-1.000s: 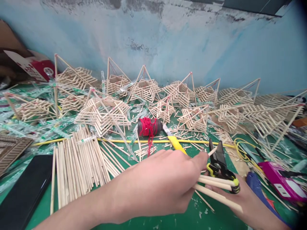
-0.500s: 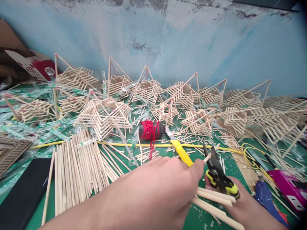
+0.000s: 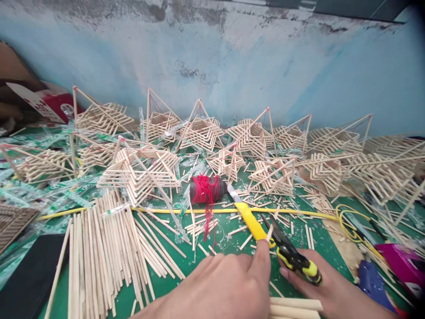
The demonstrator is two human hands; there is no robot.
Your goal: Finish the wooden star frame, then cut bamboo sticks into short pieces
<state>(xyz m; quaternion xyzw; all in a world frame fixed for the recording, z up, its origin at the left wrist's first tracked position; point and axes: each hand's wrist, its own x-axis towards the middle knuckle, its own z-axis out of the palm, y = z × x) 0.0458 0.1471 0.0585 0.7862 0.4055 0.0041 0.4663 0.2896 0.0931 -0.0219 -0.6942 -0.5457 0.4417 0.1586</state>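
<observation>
and here's the left hand [image 3: 229, 285] at 6 o'clock, fingers curled tight round pale wooden sticks [image 3: 294, 305], one more stick [image 3: 270, 232] poking up from the fingertips! over to the right hand [image 3: 314, 274], between 4 and 5 o'clock, wrapped round the black-and-yellow cutters [image 3: 292, 254], blades pointing to 11 o'clock. that upright stick overlaps the blades; whether it's gripped between them, i can't tell. just beyond lies the yellow-handled blade [image 3: 250, 221], its metal end near the spool of red thread [image 3: 206, 189], close to mid-view. out at 8 o'clock, a big spread of loose sticks [image 3: 99, 252], with a flat black slab [image 3: 31, 274] just beside it. zigzag stick frames [image 3: 141, 170] fill the green tabletop [image 3: 232, 241] from 9 round to 3, and a blue tool [image 3: 372, 283] sits at 4 o'clock!
</observation>
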